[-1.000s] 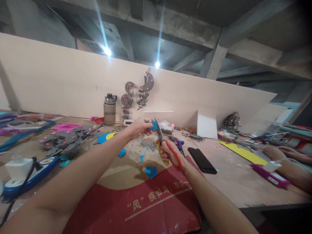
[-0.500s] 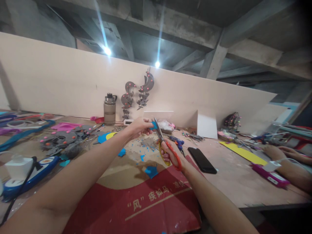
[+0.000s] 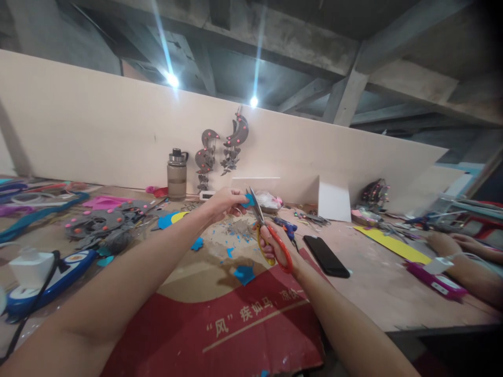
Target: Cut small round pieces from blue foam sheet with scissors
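A long wooden worktable (image 3: pixel 377 283) runs under bare concrete beams and two glaring ceiling lamps, backed by a pale board wall (image 3: pixel 98 136). Taking the red cardboard sheet (image 3: pixel 236 324) as landmark: it lies on the table right below both forearms, printed with white Chinese characters, of which "风" in quotation marks reads clearly. Above its far edge the left hand (image 3: pixel 223 201) pinches a small blue foam piece (image 3: pixel 248 199) between closed fingertips. The right hand (image 3: pixel 277 243) is clamped through the red and yellow handles of the scissors (image 3: pixel 264 225), blades touching the blue piece. Blue scraps (image 3: pixel 243 273) lie on the cardboard's far end. A black phone (image 3: pixel 326 255) rests just right of it; a water bottle (image 3: pixel 177 174) stands well beyond it by the wall.
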`<action>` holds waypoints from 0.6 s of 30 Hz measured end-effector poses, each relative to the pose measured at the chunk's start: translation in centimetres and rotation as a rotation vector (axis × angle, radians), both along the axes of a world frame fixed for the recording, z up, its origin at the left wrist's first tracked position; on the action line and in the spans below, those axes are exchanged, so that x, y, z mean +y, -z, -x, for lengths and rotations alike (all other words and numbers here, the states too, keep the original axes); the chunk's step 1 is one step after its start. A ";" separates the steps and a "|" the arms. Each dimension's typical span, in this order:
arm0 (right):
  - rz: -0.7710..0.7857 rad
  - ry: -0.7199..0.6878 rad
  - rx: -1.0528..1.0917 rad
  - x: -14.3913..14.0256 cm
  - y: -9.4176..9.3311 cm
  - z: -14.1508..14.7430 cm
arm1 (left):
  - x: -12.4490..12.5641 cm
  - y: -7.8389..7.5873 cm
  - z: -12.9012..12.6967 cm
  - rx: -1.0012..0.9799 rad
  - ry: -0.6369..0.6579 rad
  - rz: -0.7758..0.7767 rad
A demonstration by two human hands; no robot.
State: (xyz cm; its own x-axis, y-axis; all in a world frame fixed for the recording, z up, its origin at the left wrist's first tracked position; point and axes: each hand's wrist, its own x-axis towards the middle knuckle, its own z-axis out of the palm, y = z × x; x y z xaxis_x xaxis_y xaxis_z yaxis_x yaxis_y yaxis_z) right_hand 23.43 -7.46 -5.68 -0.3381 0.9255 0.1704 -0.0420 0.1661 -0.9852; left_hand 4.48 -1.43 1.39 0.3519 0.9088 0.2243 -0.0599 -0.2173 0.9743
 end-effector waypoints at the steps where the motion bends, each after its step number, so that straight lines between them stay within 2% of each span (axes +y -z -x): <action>1: 0.004 -0.001 0.002 0.0 0.0 0.0 | -0.1 -0.1 0.0 -0.006 -0.002 -0.005; 7: -0.014 0.009 -0.019 -0.1 -0.1 -0.1 | -0.2 -0.3 -0.1 -0.086 -0.037 -0.019; 18: 0.035 0.003 0.044 0.3 0.2 -0.1 | -0.6 -0.6 -0.3 -0.081 -0.065 -0.019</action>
